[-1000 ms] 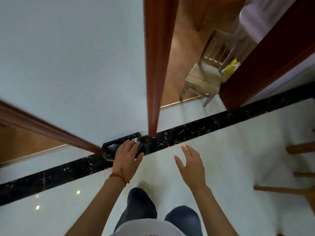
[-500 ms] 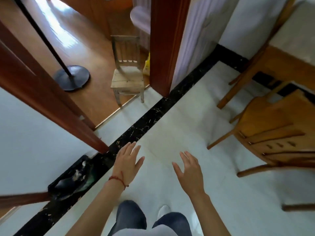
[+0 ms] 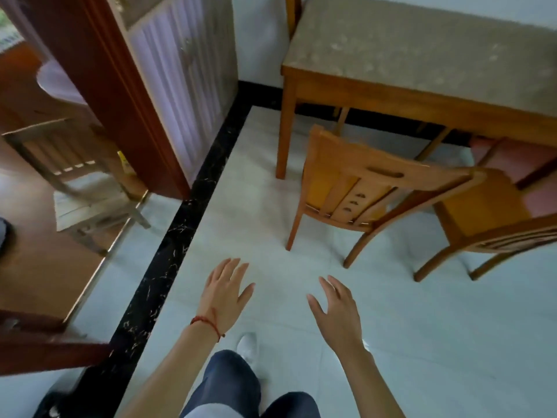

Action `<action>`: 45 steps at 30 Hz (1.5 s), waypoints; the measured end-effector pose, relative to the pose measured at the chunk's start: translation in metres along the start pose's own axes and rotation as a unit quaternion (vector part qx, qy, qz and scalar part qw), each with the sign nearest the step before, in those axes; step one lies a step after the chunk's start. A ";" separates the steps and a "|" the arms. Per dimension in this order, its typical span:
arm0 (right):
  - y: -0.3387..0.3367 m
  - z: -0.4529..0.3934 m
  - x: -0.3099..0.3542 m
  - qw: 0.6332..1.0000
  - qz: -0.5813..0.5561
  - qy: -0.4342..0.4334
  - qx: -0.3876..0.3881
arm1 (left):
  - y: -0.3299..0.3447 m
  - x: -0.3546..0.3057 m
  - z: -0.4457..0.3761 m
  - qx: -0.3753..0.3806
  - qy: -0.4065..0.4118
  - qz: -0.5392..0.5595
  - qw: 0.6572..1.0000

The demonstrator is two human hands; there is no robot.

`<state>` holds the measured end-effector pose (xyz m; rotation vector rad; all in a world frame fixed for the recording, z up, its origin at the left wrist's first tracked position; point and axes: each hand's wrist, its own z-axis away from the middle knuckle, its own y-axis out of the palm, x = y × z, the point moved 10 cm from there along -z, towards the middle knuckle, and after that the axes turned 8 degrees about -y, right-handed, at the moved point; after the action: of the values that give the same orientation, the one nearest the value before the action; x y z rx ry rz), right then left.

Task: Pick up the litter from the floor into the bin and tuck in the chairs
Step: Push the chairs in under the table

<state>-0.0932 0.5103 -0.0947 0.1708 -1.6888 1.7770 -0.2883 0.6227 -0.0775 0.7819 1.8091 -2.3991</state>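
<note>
Nearer chair point(image 3: 361, 188): stands pulled out from the table point(image 3: 422, 55), back turned toward the person, seat only partly under the top — by my reading the next thing to be tucked in.
Second chair point(image 3: 488, 212): to the right of the first, also clear of the table and angled, its seat fully exposed.
Bin point(image 3: 57, 402): dark, at the lower left corner beside the black floor border point(image 3: 187, 224); blurred, so its contents cannot be told.
Litter: none visible on the pale tiles between hands and chairs.
Left hand point(image 3: 224, 292): spread wide, palm down, holding nothing; a red cord circles the wrist.
Right hand point(image 3: 339, 309): likewise wide and empty, fingers loosely fanned.
Why held so: both hands hang forward at mid-height, free and ready — it looks like an approach to the chair backs.
Chair relative to hands: the nearer chair is ahead and slightly right, apart from both; the right hand is the closer one.
Beyond: a small pale chair point(image 3: 81, 188) sits past the doorway on a wooden floor.
</note>
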 end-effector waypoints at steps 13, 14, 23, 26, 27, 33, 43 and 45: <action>-0.099 -0.075 -0.055 0.990 0.026 0.076 -0.116 | 0.001 -0.127 -0.142 0.036 0.139 -0.024 0.989; -0.108 -0.081 -0.059 0.988 0.022 0.082 -0.128 | 0.000 -0.136 -0.150 0.037 0.147 -0.019 0.988; -0.167 -0.116 -0.096 0.975 -0.002 0.104 -0.196 | 0.004 -0.210 -0.202 0.034 0.166 0.017 0.985; -0.186 -0.132 -0.110 0.976 0.001 0.087 -0.200 | 0.010 -0.228 -0.213 0.032 0.144 0.051 0.988; -0.190 -0.138 -0.116 0.977 -0.005 0.088 -0.196 | 0.010 -0.234 -0.217 0.029 0.133 0.068 0.988; -0.205 -0.165 -0.163 0.932 -0.232 0.180 -0.211 | 0.006 -0.241 -0.234 0.003 -0.035 0.248 0.968; -0.221 -0.212 -0.186 0.861 -0.393 0.217 -0.239 | 0.005 -0.254 -0.265 0.011 -0.197 0.331 0.923; -0.220 -0.218 -0.188 0.859 -0.386 0.232 -0.242 | 0.002 -0.254 -0.269 -0.002 -0.201 0.314 0.928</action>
<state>0.2456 0.6285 -0.0427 0.1486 -1.3675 0.6948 0.0325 0.8000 -0.0273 0.6678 1.1748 -1.9445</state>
